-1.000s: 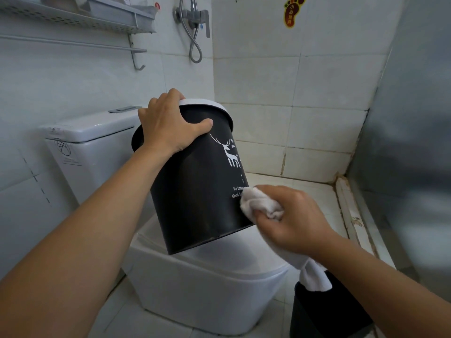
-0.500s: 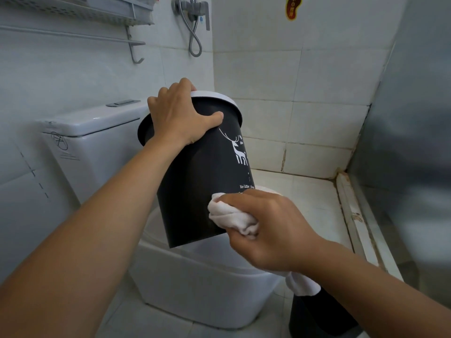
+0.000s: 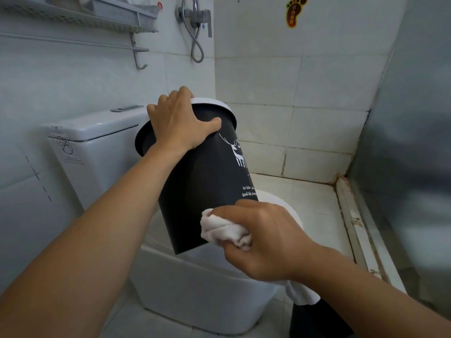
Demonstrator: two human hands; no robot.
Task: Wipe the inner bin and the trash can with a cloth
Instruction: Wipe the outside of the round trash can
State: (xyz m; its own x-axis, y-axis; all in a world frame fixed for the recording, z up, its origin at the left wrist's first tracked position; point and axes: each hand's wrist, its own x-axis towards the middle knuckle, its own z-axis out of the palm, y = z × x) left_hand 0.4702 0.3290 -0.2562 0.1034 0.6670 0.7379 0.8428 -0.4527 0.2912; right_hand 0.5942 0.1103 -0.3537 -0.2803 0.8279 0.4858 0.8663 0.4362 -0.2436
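Note:
A black trash can [image 3: 195, 181] with a white deer print and a white top ring is held tilted above the toilet. My left hand [image 3: 181, 123] grips its upper rim, fingers over the edge and thumb on the outer wall. My right hand [image 3: 261, 237] holds a bunched white cloth [image 3: 223, 229] and presses it against the can's lower side near the bottom edge. A loose end of the cloth hangs below my right wrist. A second black container [image 3: 317, 320], possibly the inner bin, stands on the floor at the lower right, mostly hidden by my right arm.
A white toilet [image 3: 195, 284] with closed lid and its tank [image 3: 97, 142] stand directly under and left of the can. A wire shelf [image 3: 80, 15] and a shower valve with hose [image 3: 195, 18] hang on the tiled wall. A raised threshold [image 3: 353, 228] runs along the right.
My right hand with the cloth has slid leftward and down across the can's side toward its bottom edge. The can stays gripped by my left hand and tilted.

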